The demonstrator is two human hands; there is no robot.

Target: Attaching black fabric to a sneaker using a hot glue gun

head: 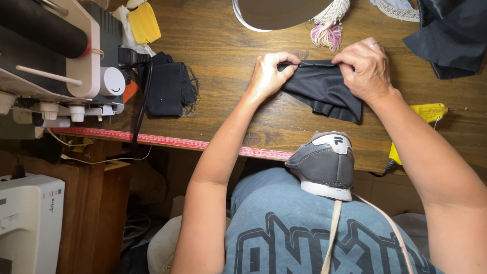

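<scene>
A small piece of black fabric (324, 91) lies folded on the wooden table (223, 50). My left hand (266, 76) pinches its upper left corner between thumb and fingers. My right hand (365, 68), a ring on one finger, grips the upper right edge of the same piece. The two hands hold the top edge stretched between them. A grey and white shoe (324, 165) rests on my lap at the table's near edge, just below the fabric.
A sewing machine (56, 61) stands at the left, with folded black cloth (167, 89) and a yellow bundle (144, 23) beside it. A red tape measure (167, 140) runs along the table edge. More black fabric (451, 35) lies top right, a yellow object (426, 114) at right.
</scene>
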